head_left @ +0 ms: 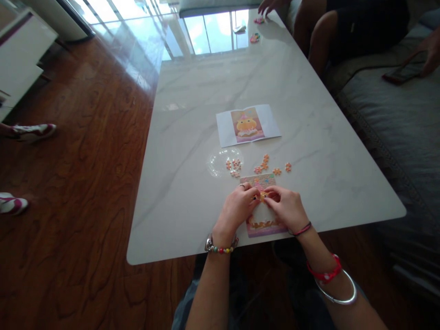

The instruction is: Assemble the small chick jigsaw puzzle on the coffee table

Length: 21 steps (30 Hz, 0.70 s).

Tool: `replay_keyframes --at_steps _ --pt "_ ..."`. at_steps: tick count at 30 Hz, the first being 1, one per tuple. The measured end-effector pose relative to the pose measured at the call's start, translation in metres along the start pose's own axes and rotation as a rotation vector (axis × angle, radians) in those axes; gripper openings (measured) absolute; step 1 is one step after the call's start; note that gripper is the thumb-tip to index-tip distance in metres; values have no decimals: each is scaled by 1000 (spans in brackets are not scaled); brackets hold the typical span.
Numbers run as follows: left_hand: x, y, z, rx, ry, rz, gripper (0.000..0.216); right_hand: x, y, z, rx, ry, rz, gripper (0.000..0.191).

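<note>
A partly assembled jigsaw puzzle point(258, 179) lies at the near edge of the table, with a pale gap in its middle. Over its centre, my left hand point(239, 204) is closed in a pinch, and my right hand point(287, 205) pinches from the other side. Small yellow jigsaw pieces point(263, 196) show between my fingertips; the fingers partly cover them. Beyond the puzzle's far side, loose orange jigsaw pieces point(277, 171) lie scattered, and a small pinkish group point(235, 163) sits to the left. Farther back rests a creased paper sheet point(271, 120) with a printed yellow cartoon picture.
The glossy white marble-patterned table point(185, 192) has rounded corners. At its far end, another person's hand point(270, 6) is near small colourful items point(255, 38). That person sits on a grey sofa point(385, 105) at right. Shoes point(34, 131) of someone else show at left.
</note>
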<state>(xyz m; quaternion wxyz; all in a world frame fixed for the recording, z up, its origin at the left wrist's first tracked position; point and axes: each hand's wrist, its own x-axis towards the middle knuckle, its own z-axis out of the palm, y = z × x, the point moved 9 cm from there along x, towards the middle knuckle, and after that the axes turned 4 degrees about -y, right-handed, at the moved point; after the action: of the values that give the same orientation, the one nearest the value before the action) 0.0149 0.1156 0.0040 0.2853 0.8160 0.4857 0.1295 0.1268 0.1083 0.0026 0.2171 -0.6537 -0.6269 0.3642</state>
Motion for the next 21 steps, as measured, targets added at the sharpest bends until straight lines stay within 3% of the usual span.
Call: replay_keyframes --at_steps 6,21 --pt "1 0 -2 -50 12 -11 9 -2 -15 9 -238 -79 -246 14" --pt "2 -5 -1 -144 -26 -25 13 -5 -15 16 -314 -143 -288 11"
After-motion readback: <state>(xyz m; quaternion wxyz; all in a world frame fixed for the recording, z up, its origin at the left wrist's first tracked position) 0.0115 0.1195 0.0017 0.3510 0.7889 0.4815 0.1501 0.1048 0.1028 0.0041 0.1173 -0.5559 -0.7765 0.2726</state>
